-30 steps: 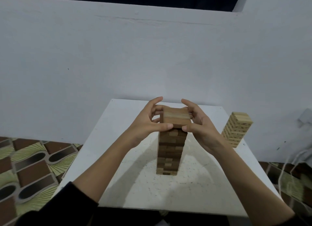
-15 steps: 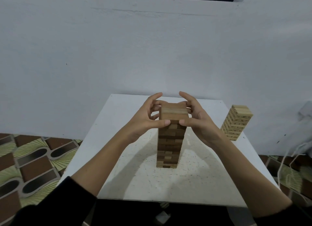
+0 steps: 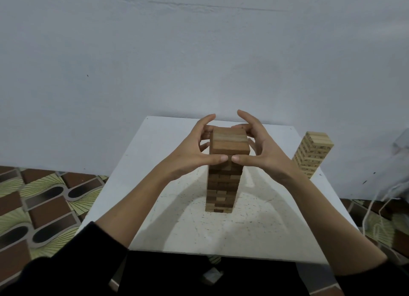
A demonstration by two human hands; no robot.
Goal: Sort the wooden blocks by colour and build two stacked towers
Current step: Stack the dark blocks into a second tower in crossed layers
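Dark tower: tall stack of brown wooden blocks, upright, standing near the middle of the white table. Lower courses mix darker and paler brown pieces.
Top layer: three blocks laid side by side, the middle one lighter than its neighbours.
Left hand: cupped against the tower's left side at the top; thumb lies across the near face just under the top layer, fingers curl round toward the far side. It grips the top of the dark tower.
Right hand: mirrors the left on the tower's right side; thumb on the near face, tip almost meeting the left thumb, fingers curled round the back. Index finger lifted clear above the stack.
Obstruction: both hands cover the upper side faces of the tower; far face hidden.
Light tower: pale wooden blocks, stacked at the table's far right corner, well apart from the dark one; looks tilted, though that may be the wide lens.
Surroundings: white wall behind the table; patterned floor at left; white cords hanging at right.
Sleeves: dark, pushed up both forearms.
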